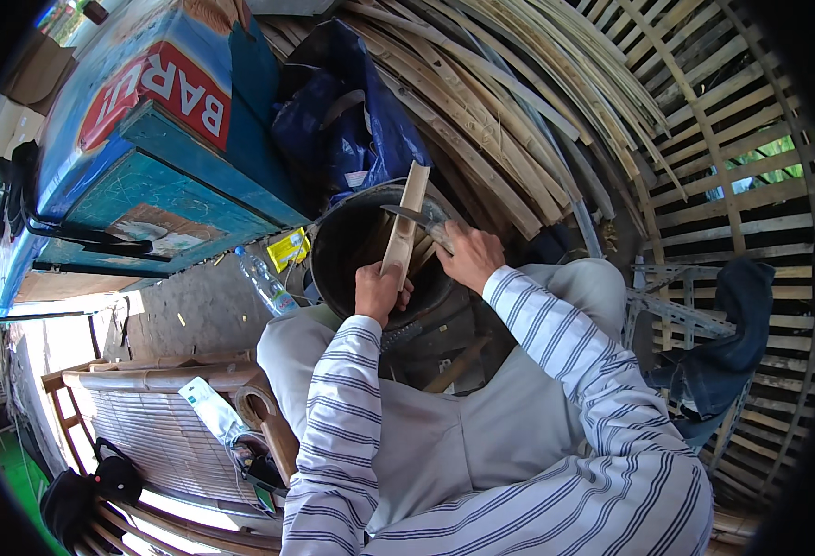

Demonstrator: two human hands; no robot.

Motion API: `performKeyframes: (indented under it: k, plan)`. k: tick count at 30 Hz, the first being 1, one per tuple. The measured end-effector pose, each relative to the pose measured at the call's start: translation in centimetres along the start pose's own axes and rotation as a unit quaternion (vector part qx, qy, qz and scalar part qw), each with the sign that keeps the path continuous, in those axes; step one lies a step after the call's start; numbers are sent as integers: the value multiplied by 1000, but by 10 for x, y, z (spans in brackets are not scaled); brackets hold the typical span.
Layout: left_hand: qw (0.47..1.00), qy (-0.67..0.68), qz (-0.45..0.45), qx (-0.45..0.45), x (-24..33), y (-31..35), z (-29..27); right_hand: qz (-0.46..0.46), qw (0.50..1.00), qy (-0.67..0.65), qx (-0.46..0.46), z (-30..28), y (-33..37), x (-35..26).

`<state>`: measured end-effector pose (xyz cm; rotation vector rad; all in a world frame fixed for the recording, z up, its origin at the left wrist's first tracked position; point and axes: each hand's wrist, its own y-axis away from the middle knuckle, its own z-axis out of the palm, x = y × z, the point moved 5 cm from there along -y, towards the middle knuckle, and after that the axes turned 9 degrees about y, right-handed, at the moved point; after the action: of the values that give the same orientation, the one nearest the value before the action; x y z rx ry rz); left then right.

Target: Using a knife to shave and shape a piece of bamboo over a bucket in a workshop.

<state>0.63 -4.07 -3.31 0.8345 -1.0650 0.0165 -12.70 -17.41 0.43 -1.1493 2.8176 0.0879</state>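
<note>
Slat pile [481, 130]: beyond the bucket, strips laid lengthwise — perhaps to stay compact.
Bucket [329, 264]: black, between the knees, probably to catch what falls; contents too shadowed to tell surely.
Bamboo piece [400, 246]: slanting over the bucket; left hand [379, 291] fingers closed round its lower end, seemingly for steadiness.
Knife [412, 217]: blade across the bamboo; right hand [473, 257] fingers wrapped round the handle — likely for control.

A: The left side?
B: Left forearm [341, 408], sleeved in white, navy-striped cloth, extends forward; the bare left grip [379, 293] curls closed.
A: The right?
B: Right forearm [555, 324], likewise sleeved, slants inward; the bare right grip [472, 258] clenches slightly farther forward.
</note>
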Motion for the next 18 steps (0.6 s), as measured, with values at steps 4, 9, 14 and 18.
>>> performKeyframes:
  k: [4,9,14,18]
  plan:
    - [1000,2,-3,9,-5,1,-10,-6,998,-57,-20,-4,1,-2]
    - [1000,-3,1,6,0,5,-8,-1,999,-31,-27,4,6,-5]
    - [999,18,-3,40,-2,10,-17,-92,995,-38,-26,-16,27,-35]
    - [1000,0,-3,24,-4,12,-8,7,999,-45,15,0,1,4]
